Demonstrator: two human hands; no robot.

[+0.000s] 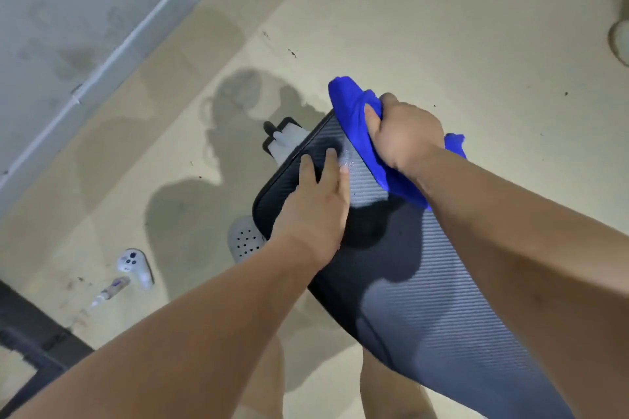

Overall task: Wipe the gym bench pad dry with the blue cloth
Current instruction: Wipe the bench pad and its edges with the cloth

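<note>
Bench pad (425,299): dark grey, finely ribbed covering, matt, with a wet sheen on one patch near the far end. Blue cloth (354,119): soft, matt fabric, bunched. Floor (442,27): pale, matt, smooth, with darker damp stains. Clog (245,241): grey perforated plastic.

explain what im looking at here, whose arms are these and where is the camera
The one picture comes from a camera worn on a person's head, looking down, so the two bare arms are the wearer's own. The right hand grips a bunched blue cloth against the far end of a dark ribbed gym bench pad. The left hand lies flat on the pad, probably steadying it. On the floor to the left lie a white controller and a grey perforated shoe, with damp patches nearby.
</note>
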